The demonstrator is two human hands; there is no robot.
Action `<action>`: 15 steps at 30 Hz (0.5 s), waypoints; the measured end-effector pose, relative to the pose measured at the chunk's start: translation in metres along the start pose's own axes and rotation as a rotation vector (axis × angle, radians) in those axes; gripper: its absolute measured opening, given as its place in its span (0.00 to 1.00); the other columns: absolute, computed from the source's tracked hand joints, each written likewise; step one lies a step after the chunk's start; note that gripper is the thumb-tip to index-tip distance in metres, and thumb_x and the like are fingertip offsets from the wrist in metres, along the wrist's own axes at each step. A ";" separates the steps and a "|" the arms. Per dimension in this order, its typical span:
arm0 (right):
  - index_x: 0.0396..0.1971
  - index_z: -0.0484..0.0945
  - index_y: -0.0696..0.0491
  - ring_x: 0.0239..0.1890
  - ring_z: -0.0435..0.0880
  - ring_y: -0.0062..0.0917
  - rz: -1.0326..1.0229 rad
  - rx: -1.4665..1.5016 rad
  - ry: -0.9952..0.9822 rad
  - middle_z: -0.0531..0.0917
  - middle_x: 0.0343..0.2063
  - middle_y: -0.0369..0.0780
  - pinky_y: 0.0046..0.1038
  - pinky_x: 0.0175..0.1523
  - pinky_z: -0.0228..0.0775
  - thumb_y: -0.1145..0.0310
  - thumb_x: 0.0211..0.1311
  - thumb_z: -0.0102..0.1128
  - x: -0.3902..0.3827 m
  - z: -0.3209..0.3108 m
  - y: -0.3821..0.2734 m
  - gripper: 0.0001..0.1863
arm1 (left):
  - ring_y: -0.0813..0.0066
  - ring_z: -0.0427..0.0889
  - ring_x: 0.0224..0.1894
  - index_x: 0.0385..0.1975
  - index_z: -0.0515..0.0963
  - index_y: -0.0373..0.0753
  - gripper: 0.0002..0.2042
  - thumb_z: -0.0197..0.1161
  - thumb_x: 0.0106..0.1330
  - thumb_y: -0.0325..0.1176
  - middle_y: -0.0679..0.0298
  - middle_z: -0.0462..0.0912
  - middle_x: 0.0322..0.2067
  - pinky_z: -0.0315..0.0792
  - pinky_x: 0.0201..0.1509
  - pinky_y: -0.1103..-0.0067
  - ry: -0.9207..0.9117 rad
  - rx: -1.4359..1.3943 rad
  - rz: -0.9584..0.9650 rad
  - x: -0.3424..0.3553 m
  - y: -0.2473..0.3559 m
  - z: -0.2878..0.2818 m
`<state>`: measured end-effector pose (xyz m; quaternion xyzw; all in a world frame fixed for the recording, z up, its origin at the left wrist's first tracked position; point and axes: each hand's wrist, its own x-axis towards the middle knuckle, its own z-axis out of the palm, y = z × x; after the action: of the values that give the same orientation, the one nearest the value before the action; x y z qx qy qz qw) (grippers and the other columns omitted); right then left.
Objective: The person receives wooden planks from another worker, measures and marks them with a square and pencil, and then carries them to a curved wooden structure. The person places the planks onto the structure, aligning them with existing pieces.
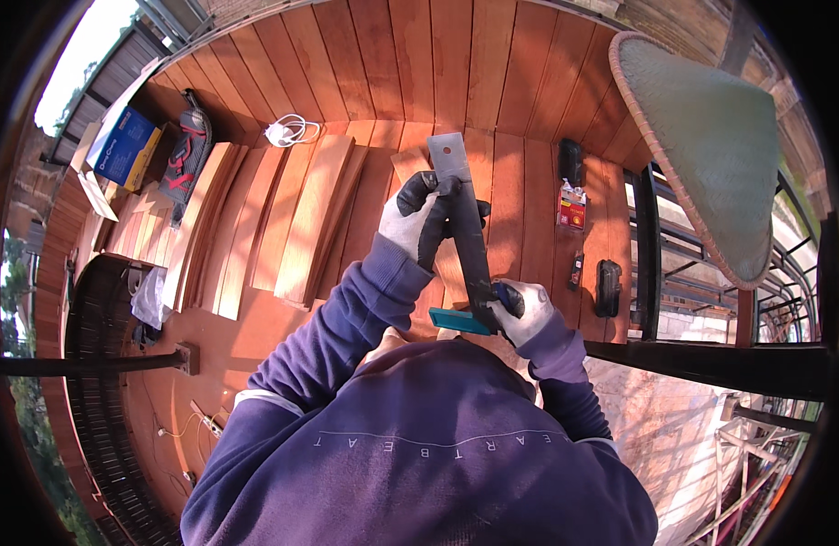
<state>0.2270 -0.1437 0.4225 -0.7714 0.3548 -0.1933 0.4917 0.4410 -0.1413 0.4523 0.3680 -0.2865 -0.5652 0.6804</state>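
A try square with a long metal blade [472,255], a hole at its top and a teal stock [460,319] at its lower end, is held upright in front of me. My left hand [419,218], in a dark-and-white glove, is closed on the upper part of the blade. My right hand [519,309], gloved likewise, grips the lower end by the stock. Behind the square, a short plank [408,162] shows on the wooden decking [538,227].
Stacked planks [310,223], a blue box [128,146], a bag [183,155] and a white cable [283,132] lie left. Small packages [571,202] and a black case [608,287] lie right, below a conical hat [701,155]. Black railings [642,255] border the deck's right side.
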 end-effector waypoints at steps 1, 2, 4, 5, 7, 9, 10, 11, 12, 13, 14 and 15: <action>0.43 0.77 0.62 0.35 0.84 0.26 0.064 0.000 -0.020 0.84 0.31 0.44 0.23 0.44 0.73 0.75 0.58 0.56 -0.004 -0.002 0.001 0.13 | 0.63 0.82 0.41 0.46 0.73 0.37 0.13 0.58 0.68 0.37 0.59 0.80 0.39 0.78 0.45 0.69 -0.060 0.239 0.022 0.011 -0.001 -0.019; 0.41 0.77 0.62 0.36 0.84 0.28 -0.017 0.008 0.204 0.83 0.32 0.45 0.25 0.45 0.73 0.71 0.59 0.59 -0.013 -0.001 -0.006 0.13 | 0.64 0.81 0.44 0.47 0.73 0.36 0.15 0.59 0.67 0.39 0.58 0.79 0.41 0.77 0.47 0.70 -0.120 0.476 0.044 0.021 0.005 -0.041; 0.42 0.77 0.64 0.36 0.84 0.29 0.189 0.092 0.250 0.84 0.32 0.46 0.25 0.44 0.73 0.69 0.57 0.62 -0.014 -0.021 0.031 0.16 | 0.61 0.78 0.49 0.50 0.73 0.35 0.22 0.63 0.62 0.43 0.56 0.78 0.46 0.72 0.53 0.72 0.096 1.556 0.297 0.024 0.046 -0.056; 0.43 0.77 0.63 0.37 0.84 0.30 0.185 -0.231 0.409 0.84 0.33 0.46 0.27 0.45 0.73 0.65 0.57 0.63 -0.022 -0.029 0.035 0.19 | 0.56 0.76 0.51 0.51 0.73 0.35 0.27 0.66 0.57 0.48 0.55 0.77 0.49 0.69 0.56 0.71 0.281 1.773 0.365 0.027 0.053 -0.093; 0.42 0.77 0.62 0.38 0.84 0.32 0.185 -0.243 0.265 0.84 0.32 0.46 0.29 0.44 0.73 0.62 0.56 0.64 -0.018 -0.060 0.071 0.21 | 0.56 0.74 0.53 0.54 0.70 0.38 0.35 0.64 0.53 0.59 0.52 0.75 0.49 0.69 0.56 0.68 0.485 2.069 0.101 0.023 0.070 -0.135; 0.39 0.78 0.61 0.35 0.83 0.34 0.277 -0.205 0.115 0.83 0.29 0.46 0.31 0.42 0.72 0.59 0.57 0.63 -0.008 -0.080 0.071 0.19 | 0.56 0.73 0.54 0.58 0.67 0.38 0.41 0.65 0.49 0.62 0.51 0.73 0.52 0.68 0.58 0.69 0.488 2.112 -0.149 0.021 0.073 -0.167; 0.37 0.79 0.60 0.34 0.83 0.35 0.177 -0.310 0.023 0.83 0.27 0.46 0.32 0.41 0.71 0.57 0.57 0.63 -0.001 -0.085 0.066 0.19 | 0.56 0.73 0.55 0.58 0.67 0.39 0.42 0.66 0.48 0.62 0.51 0.73 0.53 0.67 0.59 0.69 0.468 2.100 -0.215 0.019 0.070 -0.180; 0.33 0.79 0.58 0.31 0.81 0.38 0.285 -0.255 0.046 0.82 0.25 0.47 0.34 0.40 0.70 0.55 0.58 0.61 0.007 -0.086 0.059 0.18 | 0.55 0.73 0.55 0.57 0.68 0.38 0.41 0.67 0.47 0.60 0.50 0.74 0.52 0.67 0.59 0.69 0.442 2.080 -0.169 0.017 0.063 -0.190; 0.34 0.79 0.56 0.32 0.80 0.41 0.352 -0.242 0.014 0.82 0.26 0.47 0.35 0.40 0.70 0.56 0.57 0.61 0.013 -0.088 0.051 0.17 | 0.54 0.73 0.55 0.56 0.69 0.37 0.40 0.68 0.47 0.59 0.48 0.75 0.51 0.67 0.59 0.69 0.415 2.057 -0.121 0.017 0.060 -0.198; 0.34 0.79 0.56 0.34 0.81 0.42 0.318 -0.281 -0.024 0.82 0.28 0.48 0.36 0.41 0.70 0.56 0.58 0.60 0.020 -0.091 0.070 0.17 | 0.57 0.72 0.56 0.58 0.68 0.41 0.42 0.70 0.44 0.57 0.51 0.73 0.53 0.68 0.59 0.70 0.434 2.040 -0.201 0.018 0.060 -0.188; 0.34 0.79 0.57 0.35 0.81 0.43 0.282 -0.319 -0.063 0.82 0.29 0.49 0.38 0.42 0.70 0.56 0.59 0.58 0.028 -0.091 0.093 0.17 | 0.57 0.73 0.56 0.58 0.68 0.41 0.41 0.71 0.43 0.56 0.51 0.74 0.52 0.68 0.59 0.70 0.435 2.008 -0.177 0.020 0.063 -0.188; 0.34 0.79 0.57 0.36 0.81 0.42 0.267 -0.419 -0.032 0.82 0.30 0.49 0.37 0.43 0.70 0.57 0.60 0.57 0.032 -0.089 0.099 0.16 | 0.57 0.73 0.55 0.57 0.68 0.41 0.41 0.72 0.43 0.55 0.50 0.74 0.51 0.68 0.58 0.70 0.436 1.974 -0.161 0.020 0.063 -0.189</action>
<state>0.1555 -0.2486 0.3716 -0.8056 0.4782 -0.0367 0.3478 0.6326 -0.1222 0.3973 0.8792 -0.4697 -0.0406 0.0695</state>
